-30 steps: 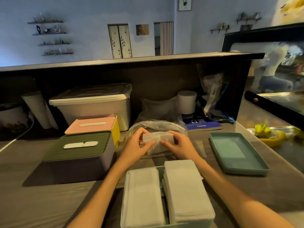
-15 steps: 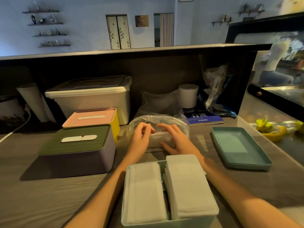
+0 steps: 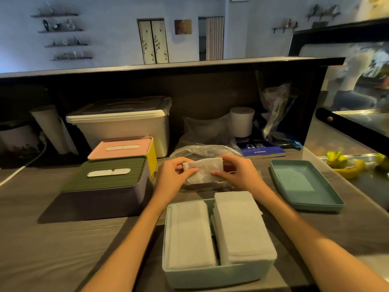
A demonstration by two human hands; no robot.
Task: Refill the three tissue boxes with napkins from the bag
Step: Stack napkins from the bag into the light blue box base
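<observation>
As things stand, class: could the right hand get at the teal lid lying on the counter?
Probably yes. The teal lid lies uncovered just right of the right hand, though that hand is holding a napkin bundle.

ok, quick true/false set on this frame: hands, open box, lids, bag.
1. Both hands hold a napkin wad together: left hand, right hand. True.
2. The open teal box is empty. False: two napkin stacks fill it.
3. The teal lid lies right of the open box. True.
4. The green-lidded box has its lid off. False: lid on.
5. The plastic bag lies nearer the camera than the open box. False: it lies beyond the hands.
</observation>
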